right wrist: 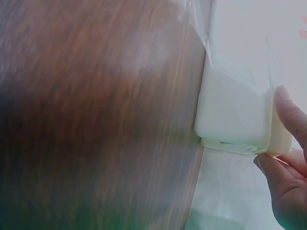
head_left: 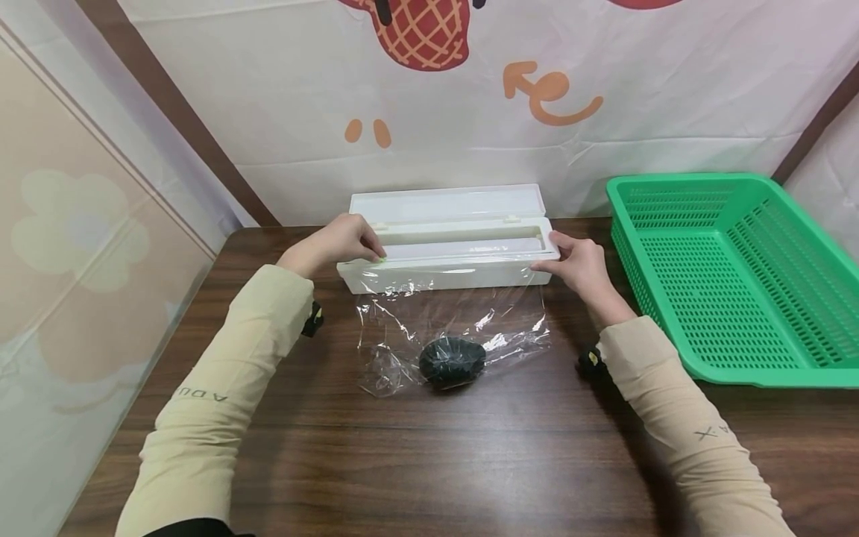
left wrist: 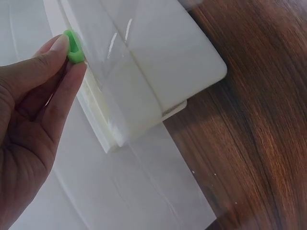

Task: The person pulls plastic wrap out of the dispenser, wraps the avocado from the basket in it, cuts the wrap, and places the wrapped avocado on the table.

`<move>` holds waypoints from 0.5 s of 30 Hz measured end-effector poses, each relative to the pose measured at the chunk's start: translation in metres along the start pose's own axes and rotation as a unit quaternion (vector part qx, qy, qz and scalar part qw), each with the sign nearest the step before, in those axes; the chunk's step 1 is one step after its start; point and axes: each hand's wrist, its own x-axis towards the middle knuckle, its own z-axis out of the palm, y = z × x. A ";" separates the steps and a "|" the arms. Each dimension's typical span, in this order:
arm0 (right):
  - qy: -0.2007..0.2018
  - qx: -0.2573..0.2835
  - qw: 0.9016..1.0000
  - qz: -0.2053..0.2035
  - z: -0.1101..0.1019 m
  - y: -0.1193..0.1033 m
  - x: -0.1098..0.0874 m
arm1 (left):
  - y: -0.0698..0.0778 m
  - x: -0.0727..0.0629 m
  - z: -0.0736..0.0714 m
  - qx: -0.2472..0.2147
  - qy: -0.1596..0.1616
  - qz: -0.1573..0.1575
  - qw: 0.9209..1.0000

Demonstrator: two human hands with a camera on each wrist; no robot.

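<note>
On the wood-grain table [head_left: 416, 462], the rigid white box [head_left: 450, 279] stands lid-open, its right end gripped between thumb and fingers of the right hand [head_left: 582, 268]. Glossy, wrinkled clear film [head_left: 403, 313] extends from it, apparently over the dark ovoid object [head_left: 452, 363] in front; dispensing appears done, cutting outstanding. The left hand [head_left: 342, 242] pinches the small green slider [left wrist: 75, 53] near the box's left end.
</note>
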 end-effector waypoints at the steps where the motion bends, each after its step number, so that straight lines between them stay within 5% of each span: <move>1: 0.001 0.000 1.000 -0.001 0.000 0.000 0.000 | -0.001 0.000 0.000 0.001 0.000 0.001 1.000; 15: -0.005 -0.002 1.000 -0.004 0.000 0.000 -0.001 | -0.006 -0.003 -0.003 0.003 -0.002 -0.010 1.000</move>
